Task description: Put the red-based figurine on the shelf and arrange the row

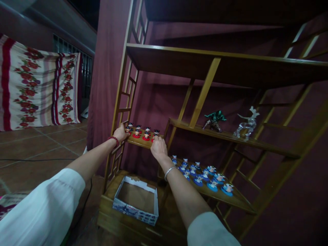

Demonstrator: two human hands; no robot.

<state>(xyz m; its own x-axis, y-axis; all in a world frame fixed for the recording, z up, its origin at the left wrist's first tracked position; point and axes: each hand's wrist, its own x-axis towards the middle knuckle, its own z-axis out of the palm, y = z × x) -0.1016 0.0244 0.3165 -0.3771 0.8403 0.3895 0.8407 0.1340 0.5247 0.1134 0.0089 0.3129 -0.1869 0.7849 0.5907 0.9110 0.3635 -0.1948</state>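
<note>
Small figurines [146, 136] with black hats and red bases stand in two rows on a small upper-left shelf [140, 141]. My left hand [120, 133], with a red bead bracelet on the wrist, is at the left end, its fingers closed on the front-row figurine there [128, 130]. At the right end of that row, my right hand [159, 147] has its fingers bent around another figurine. That figurine is mostly hidden by the hand; a bit of red shows beside the fingertips. A silver bracelet circles the right wrist.
An open cardboard box [135, 201] sits on the cabinet's low ledge. Several blue-based figurines [198, 180] occupy a lower right shelf. Above them stand a green-and-bronze figure [215, 120] and a clear deer ornament [246, 124]. A wooden post [205, 92] rises between the shelves.
</note>
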